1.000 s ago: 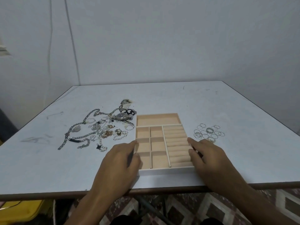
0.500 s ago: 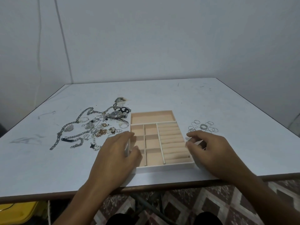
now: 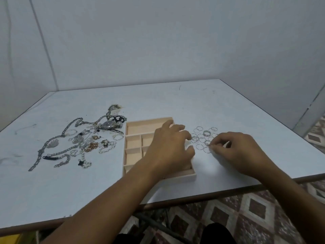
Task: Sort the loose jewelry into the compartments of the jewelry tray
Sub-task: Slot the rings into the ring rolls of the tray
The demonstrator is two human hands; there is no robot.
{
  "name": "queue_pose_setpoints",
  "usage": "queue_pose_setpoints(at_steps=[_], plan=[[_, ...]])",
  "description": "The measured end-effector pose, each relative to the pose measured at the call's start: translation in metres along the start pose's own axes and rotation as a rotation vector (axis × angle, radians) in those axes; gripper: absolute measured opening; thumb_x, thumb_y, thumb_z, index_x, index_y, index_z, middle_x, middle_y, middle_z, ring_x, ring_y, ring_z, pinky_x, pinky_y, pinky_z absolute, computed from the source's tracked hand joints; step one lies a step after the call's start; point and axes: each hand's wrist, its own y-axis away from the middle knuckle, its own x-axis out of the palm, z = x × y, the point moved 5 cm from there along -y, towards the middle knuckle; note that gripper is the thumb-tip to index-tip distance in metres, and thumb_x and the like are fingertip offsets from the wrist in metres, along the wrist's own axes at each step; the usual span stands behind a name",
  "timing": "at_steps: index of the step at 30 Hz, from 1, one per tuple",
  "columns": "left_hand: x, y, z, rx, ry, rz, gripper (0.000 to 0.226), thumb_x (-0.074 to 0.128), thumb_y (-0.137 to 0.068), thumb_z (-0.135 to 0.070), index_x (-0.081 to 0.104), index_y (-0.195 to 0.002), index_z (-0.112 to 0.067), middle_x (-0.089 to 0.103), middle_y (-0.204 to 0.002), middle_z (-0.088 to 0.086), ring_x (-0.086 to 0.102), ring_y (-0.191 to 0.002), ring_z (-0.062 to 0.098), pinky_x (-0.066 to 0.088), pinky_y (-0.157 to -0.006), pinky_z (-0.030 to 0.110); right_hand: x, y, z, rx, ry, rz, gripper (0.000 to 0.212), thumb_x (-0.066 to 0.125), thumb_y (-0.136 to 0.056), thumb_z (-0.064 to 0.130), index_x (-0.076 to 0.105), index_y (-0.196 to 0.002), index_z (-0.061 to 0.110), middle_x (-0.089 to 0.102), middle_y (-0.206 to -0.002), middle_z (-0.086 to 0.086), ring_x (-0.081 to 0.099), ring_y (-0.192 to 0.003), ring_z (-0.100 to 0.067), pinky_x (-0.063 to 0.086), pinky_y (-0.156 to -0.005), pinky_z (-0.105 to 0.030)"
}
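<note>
Rings (image 3: 204,136) lie beside the jewelry tray (image 3: 182,177); right fingers (image 3: 217,144) pinch one, left fingers (image 3: 177,128) spread over it.

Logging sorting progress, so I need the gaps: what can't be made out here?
Head view only.
- Right compartments of the jewelry tray: hidden under the left hand.
- Whether the right hand pinches one of the rings: fingertips cover it, too small.
- Tangled jewelry pile: pieces overlap, too small to count.
</note>
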Motion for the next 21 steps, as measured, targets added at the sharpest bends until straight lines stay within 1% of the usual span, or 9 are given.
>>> queue_pose_setpoints(at_steps=[2, 5, 10, 15, 18, 21], plan=[[0.007, -0.010, -0.008, 0.024, -0.016, 0.036, 0.036, 0.053, -0.088, -0.035, 0.061, -0.122, -0.028, 0.042, -0.148, -0.003, 0.015, -0.144, 0.023, 0.018, -0.113, 0.040, 0.002, -0.002, -0.002, -0.011, 0.002, 0.017, 0.014, 0.064, -0.084, 0.023, 0.071, -0.075, 0.031, 0.066, -0.075, 0.019, 0.057, -0.070, 0.005, 0.035, -0.057, -0.010], [0.013, -0.022, -0.013, 0.036, -0.018, 0.079, 0.035, 0.053, -0.088, -0.033, 0.061, -0.122, -0.028, 0.040, -0.149, -0.001, 0.013, -0.145, 0.024, 0.018, -0.112, 0.039, 0.004, -0.004, -0.004, -0.032, 0.003, 0.042, 0.017, 0.064, -0.083, 0.020, 0.071, -0.073, 0.032, 0.065, -0.074, 0.022, 0.054, -0.075, 0.014, 0.034, -0.057, -0.007], [0.021, -0.032, -0.014, 0.046, -0.043, 0.161, 0.033, 0.054, -0.088, -0.035, 0.062, -0.120, -0.031, 0.034, -0.152, -0.002, 0.006, -0.146, 0.024, 0.013, -0.114, 0.040, 0.006, -0.006, -0.008, -0.060, 0.003, 0.046, 0.016, 0.066, -0.081, 0.021, 0.071, -0.070, 0.032, 0.067, -0.074, 0.019, 0.054, -0.077, 0.012, 0.035, -0.057, -0.004], [0.026, -0.035, -0.015, 0.085, -0.054, 0.228, 0.029, 0.054, -0.089, -0.032, 0.065, -0.117, -0.032, 0.028, -0.155, -0.002, -0.001, -0.146, 0.023, 0.008, -0.115, 0.042, 0.009, -0.007, -0.010, -0.103, 0.010, 0.038, 0.012, 0.069, -0.081, 0.022, 0.071, -0.072, 0.030, 0.065, -0.072, 0.018, 0.053, -0.077, 0.012, 0.032, -0.057, -0.006], [0.026, -0.039, -0.016, 0.092, -0.054, 0.263, 0.026, 0.054, -0.091, -0.032, 0.065, -0.114, -0.032, 0.028, -0.155, -0.001, -0.002, -0.147, 0.025, 0.008, -0.114, 0.044, 0.010, -0.007, -0.011, -0.119, 0.007, 0.033, 0.011, 0.069, -0.080, 0.021, 0.072, -0.073, 0.029, 0.065, -0.073, 0.018, 0.053, -0.077, 0.011, 0.033, -0.058, -0.008], [0.026, -0.044, -0.017, 0.087, -0.071, 0.320, 0.023, 0.058, -0.091, -0.034, 0.065, -0.112, -0.030, 0.033, -0.151, -0.002, -0.003, -0.147, 0.027, 0.010, -0.114, 0.045, 0.011, -0.009, -0.011, -0.131, 0.004, 0.032, 0.009, 0.070, -0.080, 0.023, 0.072, -0.075, 0.030, 0.066, -0.074, 0.017, 0.053, -0.075, 0.011, 0.035, -0.059, -0.012]])
